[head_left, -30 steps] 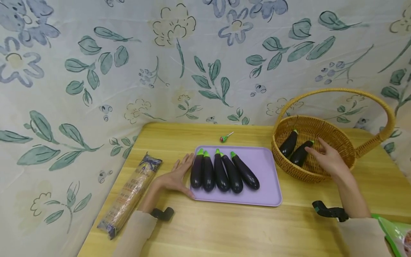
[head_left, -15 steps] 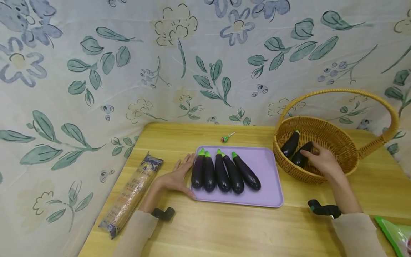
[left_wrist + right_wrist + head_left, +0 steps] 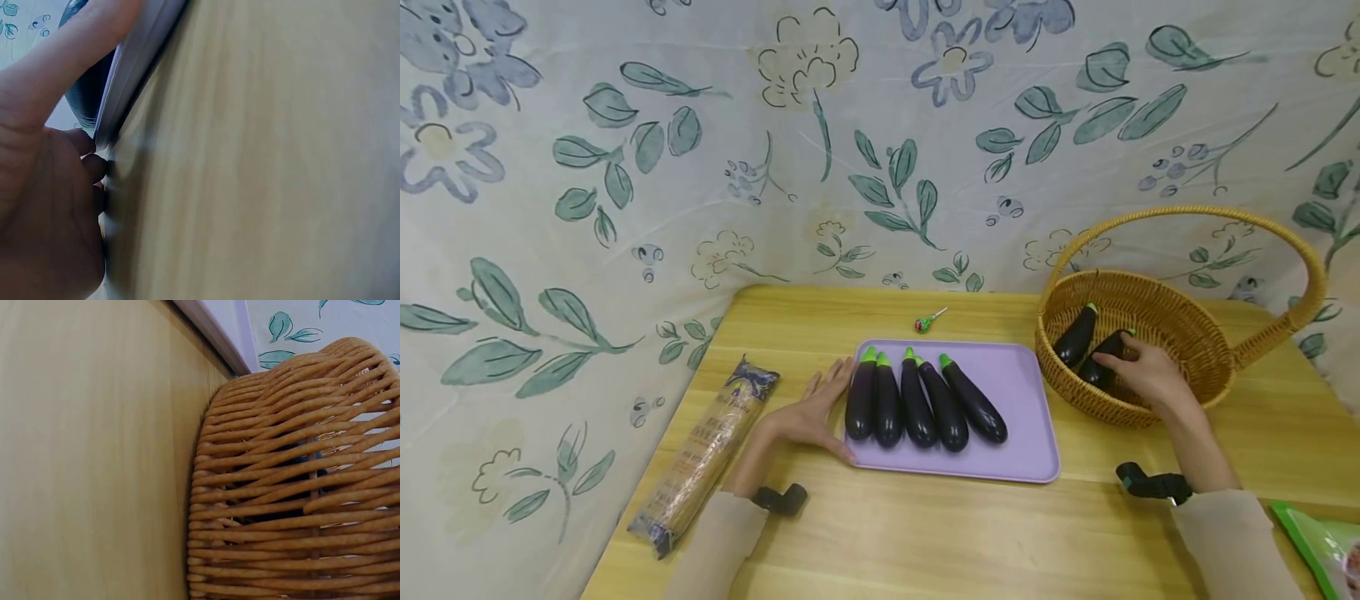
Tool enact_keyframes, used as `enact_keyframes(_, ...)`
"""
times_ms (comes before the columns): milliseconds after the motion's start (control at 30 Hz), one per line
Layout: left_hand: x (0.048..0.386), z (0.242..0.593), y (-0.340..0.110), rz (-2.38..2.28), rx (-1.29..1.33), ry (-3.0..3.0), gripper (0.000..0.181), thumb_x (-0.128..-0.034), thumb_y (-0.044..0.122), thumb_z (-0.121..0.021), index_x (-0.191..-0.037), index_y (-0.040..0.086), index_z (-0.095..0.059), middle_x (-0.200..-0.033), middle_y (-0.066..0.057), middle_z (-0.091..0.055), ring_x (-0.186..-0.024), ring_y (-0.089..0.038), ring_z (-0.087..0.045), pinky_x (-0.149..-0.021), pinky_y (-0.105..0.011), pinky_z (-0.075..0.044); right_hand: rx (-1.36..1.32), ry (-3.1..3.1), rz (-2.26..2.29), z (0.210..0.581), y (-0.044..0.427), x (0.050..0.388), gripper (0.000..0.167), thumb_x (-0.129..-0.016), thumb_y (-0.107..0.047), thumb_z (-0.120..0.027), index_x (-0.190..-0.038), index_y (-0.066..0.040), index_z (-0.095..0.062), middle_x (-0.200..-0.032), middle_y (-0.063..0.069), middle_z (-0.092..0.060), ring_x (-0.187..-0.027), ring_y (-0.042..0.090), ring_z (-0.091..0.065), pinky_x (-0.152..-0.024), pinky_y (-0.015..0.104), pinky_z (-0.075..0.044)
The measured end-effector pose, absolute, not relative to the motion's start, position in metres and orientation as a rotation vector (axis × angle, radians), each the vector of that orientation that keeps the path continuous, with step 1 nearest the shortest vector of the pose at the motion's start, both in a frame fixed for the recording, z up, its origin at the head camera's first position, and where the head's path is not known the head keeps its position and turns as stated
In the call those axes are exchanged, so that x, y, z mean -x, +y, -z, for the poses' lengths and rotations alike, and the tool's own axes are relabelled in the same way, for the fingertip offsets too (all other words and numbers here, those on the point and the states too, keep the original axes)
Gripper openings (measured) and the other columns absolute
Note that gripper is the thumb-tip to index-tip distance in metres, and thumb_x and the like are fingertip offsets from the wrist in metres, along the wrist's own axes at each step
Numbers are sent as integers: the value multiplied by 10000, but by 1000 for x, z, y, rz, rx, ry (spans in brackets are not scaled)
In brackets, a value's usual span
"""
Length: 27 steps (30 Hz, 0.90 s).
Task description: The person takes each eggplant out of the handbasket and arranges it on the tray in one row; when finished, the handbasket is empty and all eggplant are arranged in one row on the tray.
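Note:
In the head view, my right hand reaches into the wicker basket and pinches a dark purple eggplant between thumb and fingers. Left of it in the basket lies a second eggplant. My left hand rests at the left edge of the lilac tray, fingers extended and spread. Several eggplants with green tops lie side by side on that tray. The left wrist view shows the left hand against the tray's side. Basket weave hides the right hand in the right wrist view.
A pack of dry noodles lies on the wooden table at the left. Behind the tray is a lollipop. The basket's tall handle arches over its opening. A green-edged bag shows at the lower right.
My right hand has moved slightly left and its fingers have closed on the right-hand eggplant in the basket. The left hand stays at the tray's edge.

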State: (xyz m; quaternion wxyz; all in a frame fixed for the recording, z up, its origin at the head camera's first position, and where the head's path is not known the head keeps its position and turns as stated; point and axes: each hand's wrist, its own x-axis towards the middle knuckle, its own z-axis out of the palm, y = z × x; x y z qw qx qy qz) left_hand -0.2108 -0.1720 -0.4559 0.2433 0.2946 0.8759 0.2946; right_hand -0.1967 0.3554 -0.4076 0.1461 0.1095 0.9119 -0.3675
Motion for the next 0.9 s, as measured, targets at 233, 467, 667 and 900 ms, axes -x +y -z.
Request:
enact_keyframes(233, 211, 457, -172, -810, -813, 2391, 1549, -635, 447, -981, -1645, 52, 126, -1732, -179, 155, -1610, -354, 170, -1288, -618, 117, -343, 2565, 1117, 407, 355, 198, 874, -1081, -413, -489, -1607, 65, 20, -1248, 431, -524, -561, 63, -409, -566, 260, -417)
enact_keyframes(467, 210, 456, -173, -802, -796, 2388, 1546, -637, 462, -977, -1649, 73, 126, -1733, -166, 163, -1610, -338, 178, -1292, -600, 124, -372, 2510, 1204, 405, 357, 199, 781, -1095, -337, -450, -1629, 3, 6, -1457, 464, -422, -869, 327, -632, -708, 380, -526)
enact_keyframes(667, 212, 460, -174, -792, -800, 2390, 1546, -642, 484, -968, -1647, 75, 134, -1732, -163, 166, -1609, -344, 177, -1289, -609, 121, -371, 2488, 1341, 392, 361, 193, 764, -1096, -362, -450, -1644, -89, 7, -1636, 425, -121, -1075, 250, -716, -916, 433, -626)
enact_keyframes(900, 212, 459, -173, -808, -796, 2387, 1553, -634, 480, -974, -1650, 88, 134, -1735, -153, 164, -1611, -326, 181, -1291, -601, 127, -245, 2502, 1444, 363, 357, 181, 774, -1077, -408, -525, -1663, -178, -73, -1646, 354, -143, -909, -199, -500, -825, 193, -615)
